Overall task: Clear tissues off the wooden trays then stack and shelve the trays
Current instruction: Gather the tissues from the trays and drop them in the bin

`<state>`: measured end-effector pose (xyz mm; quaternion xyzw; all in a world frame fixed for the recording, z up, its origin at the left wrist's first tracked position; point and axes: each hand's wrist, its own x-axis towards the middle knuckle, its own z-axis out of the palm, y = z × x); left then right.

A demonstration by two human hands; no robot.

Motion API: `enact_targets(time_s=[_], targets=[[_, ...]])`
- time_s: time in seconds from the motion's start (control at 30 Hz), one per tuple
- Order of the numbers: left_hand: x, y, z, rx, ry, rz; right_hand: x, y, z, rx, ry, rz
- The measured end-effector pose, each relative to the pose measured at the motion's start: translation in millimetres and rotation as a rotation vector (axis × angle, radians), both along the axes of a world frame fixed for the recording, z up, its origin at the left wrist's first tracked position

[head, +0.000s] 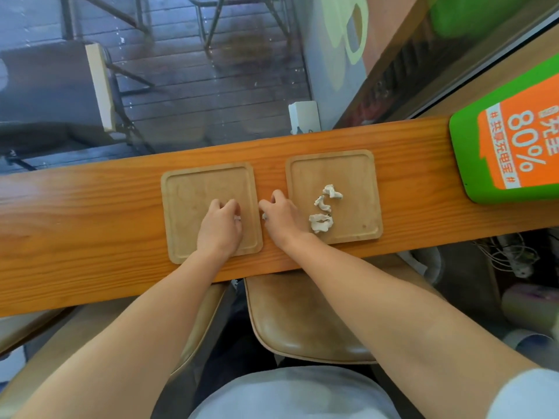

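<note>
Two square wooden trays lie side by side on a narrow wooden counter [90, 225]. My left hand [220, 226] rests on the left tray [187, 195], its fingers curled around a small white bit of tissue [237, 218]. My right hand [281, 219] sits over the gap between the trays and the left edge of the right tray [351, 167]; a white scrap [265, 216] shows under its fingers. Three crumpled tissues lie loose on the right tray: one at the top [332, 192], one in the middle [323, 203], one lowest [320, 222].
A green and orange device [511, 146] stands at the counter's right end. A white box [304, 116] sits at the far edge by the glass. Brown chair seats [296, 316] are below the counter's near edge. Cables [511, 255] hang at the lower right.
</note>
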<state>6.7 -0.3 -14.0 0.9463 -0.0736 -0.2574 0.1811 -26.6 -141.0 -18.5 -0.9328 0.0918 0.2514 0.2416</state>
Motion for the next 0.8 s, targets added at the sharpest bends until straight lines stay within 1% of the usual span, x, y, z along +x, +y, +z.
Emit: enact_targets(time_s=[0.1,0.3,0.6,0.73,0.8], targets=[[1.9,0.1,-0.6,-0.008,0.029,-0.029,-3.4,-1.5,5.6,-0.012,-0.019,-0.018],[1.7,-12.1,10.4,-0.027,0.039,-0.051,-10.9,-18.1,24.6,0.097,-0.078,-0.127],[-11.4,-64.4,28.5,-0.087,0.019,-0.147,-28.6,-66.7,53.6,0.167,-0.155,-0.318],[-17.6,-91.3,31.2,-0.081,0.054,-0.22,-39.8,-104.4,55.3,0.162,-0.103,-0.401],[-19.6,-104.8,31.7,-0.088,0.082,-0.223,-43.8,-122.8,53.0,0.163,-0.052,-0.429]])
